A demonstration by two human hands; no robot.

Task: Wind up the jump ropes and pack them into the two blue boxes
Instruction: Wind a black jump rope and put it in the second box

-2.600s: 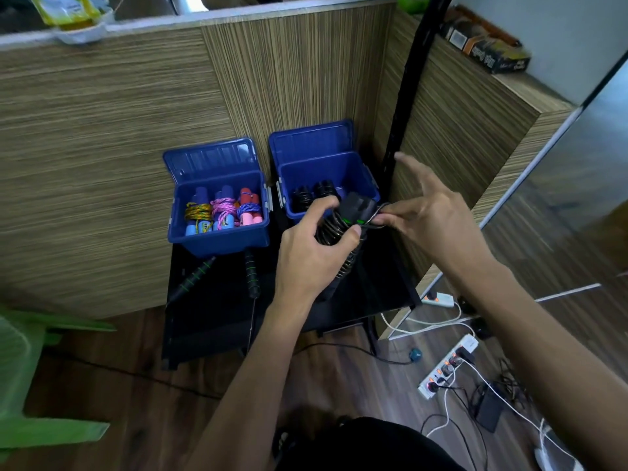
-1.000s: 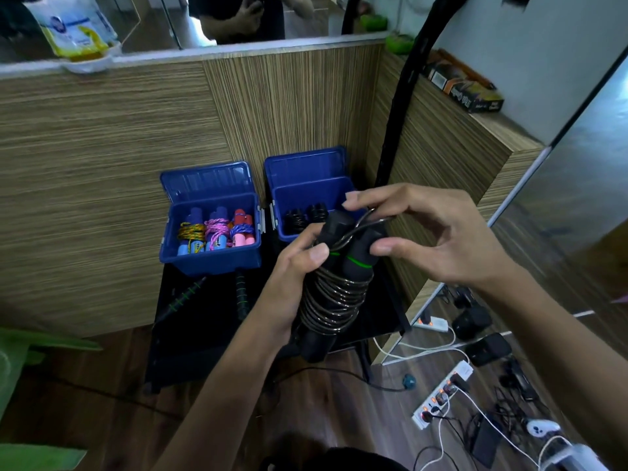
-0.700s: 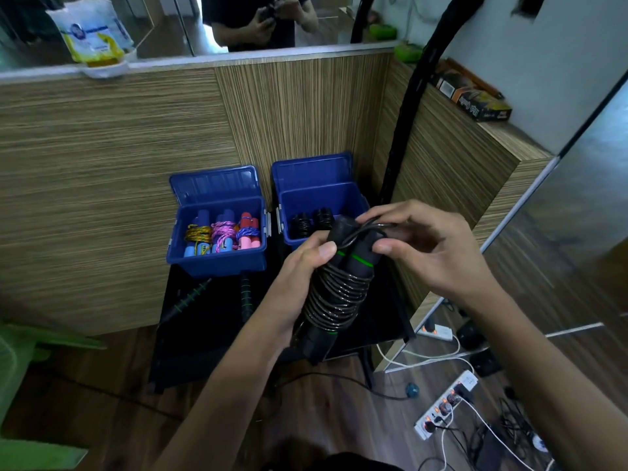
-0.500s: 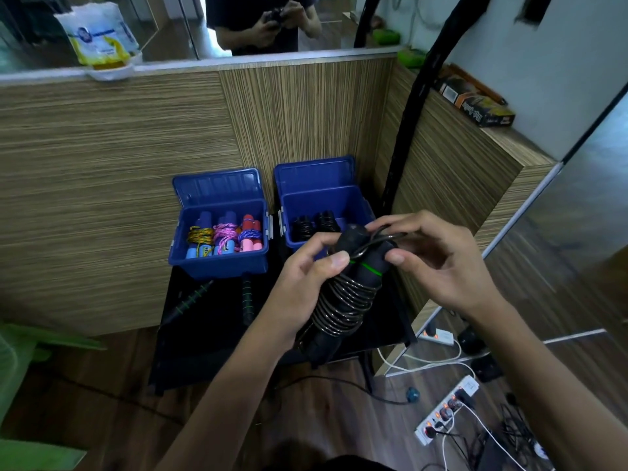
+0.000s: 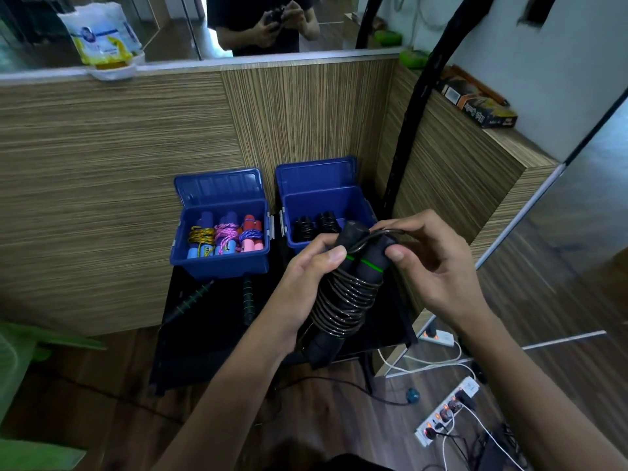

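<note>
A black jump rope (image 5: 343, 300) with green-ringed handles is wound into a bundle, its cord coiled round both handles. My left hand (image 5: 299, 294) grips the bundle from the left. My right hand (image 5: 431, 266) pinches the cord's loose end loop at the handle tops. Two open blue boxes stand on a black table (image 5: 204, 345). The left box (image 5: 221, 266) holds several colourful wound ropes. The right box (image 5: 360, 202) holds two black wound ropes (image 5: 314, 226). Another black rope with green-ringed handles (image 5: 248, 299) lies unwound on the table.
Wood-grain partition walls close the back and right. A black pole (image 5: 404, 158) rises beside the right box. A power strip (image 5: 445, 409) and white cables lie on the floor at right. A green plastic chair (image 5: 20, 368) stands at left.
Both hands have kept hold of the black bundle while my right fingers worked the cord's end over the handle tops. The view has tilted up slightly.
</note>
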